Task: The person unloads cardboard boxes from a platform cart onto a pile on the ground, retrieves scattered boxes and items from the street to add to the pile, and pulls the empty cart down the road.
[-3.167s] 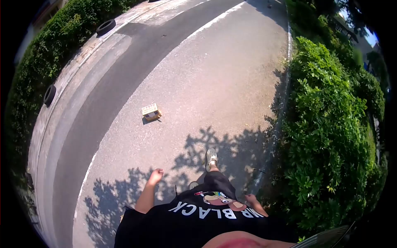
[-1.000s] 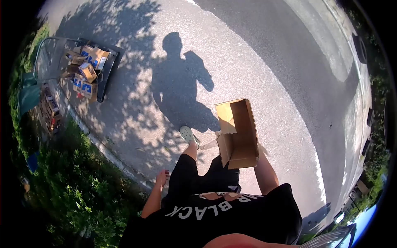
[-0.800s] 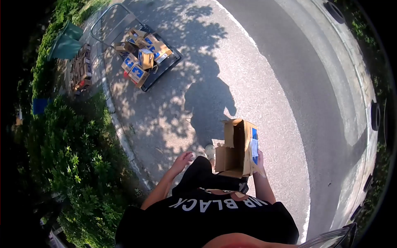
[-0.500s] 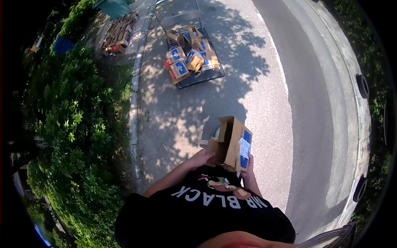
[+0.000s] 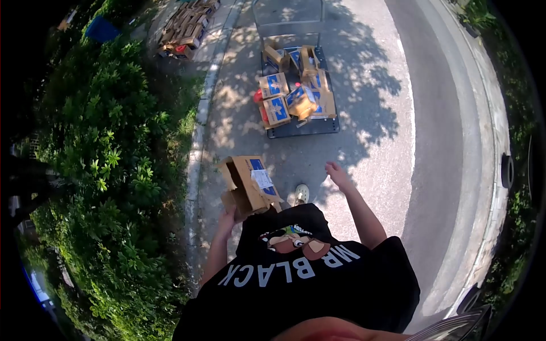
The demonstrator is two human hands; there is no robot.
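Note:
My left hand (image 5: 227, 218) grips an opened cardboard box (image 5: 248, 190) by its lower left side, in front of my body. The box is tilted, with torn flaps, a blue printed panel and a white label on its right side. Out to the right, my right hand (image 5: 339, 176) is off the box, its fingers stretched out and nothing in them. Ahead stands a platform trolley (image 5: 310, 129) with a metal push handle. Several cardboard boxes (image 5: 274, 85) lie jumbled on its dark deck, some of them opened, with red items at their left side.
A stack of flattened cardboard (image 5: 185, 27) sits beyond the kerb at upper left. Dense shrubs (image 5: 108, 187) line the left side, edged by a low kerb (image 5: 196, 153). Right of the pavement runs a road (image 5: 443, 142), with tyres (image 5: 507, 170) along its far wall.
My right hand has let go of the box and moved out to the right. The box has moved left in my left hand. The trolley appears nearer and further right.

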